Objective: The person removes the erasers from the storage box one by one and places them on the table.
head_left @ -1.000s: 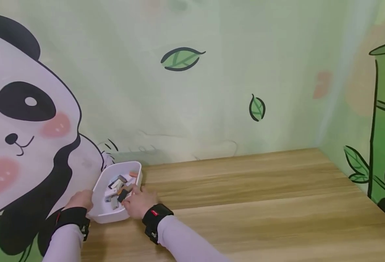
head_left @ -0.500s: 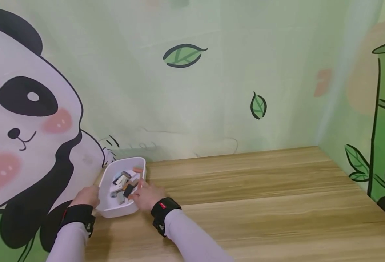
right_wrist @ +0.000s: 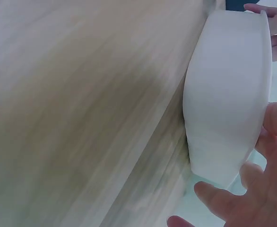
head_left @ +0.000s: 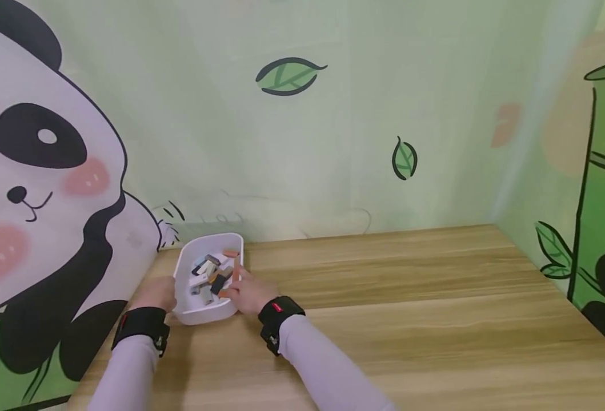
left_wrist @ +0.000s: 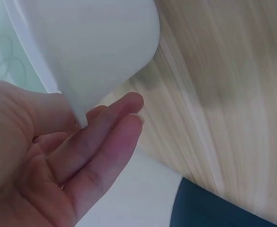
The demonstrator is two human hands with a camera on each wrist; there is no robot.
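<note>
A white plastic bin (head_left: 207,315) with rounded corners stands on the table near the back left. Small oblong pieces lie loose inside it: a black one (head_left: 219,283), an orange one (head_left: 230,253), and several grey, white and brown ones; their exact kind is too small to tell. My left hand (head_left: 155,294) grips the rim on the left side, thumb and fingers on either side of the wall, as the left wrist view shows. On the right side my right hand (head_left: 253,291) pinches the rim, and some of its fingers are spread along the outside in the right wrist view.
The wood-grain table (head_left: 384,274) stretches away to the right of the bin. Behind it hangs a green backdrop (head_left: 333,142) with printed leaves; a printed panda (head_left: 40,188) is close on the left.
Both hands have moved to the right together with the bin, away from the panda print. Their hold on the rim looks the same, and the pieces stay inside.
</note>
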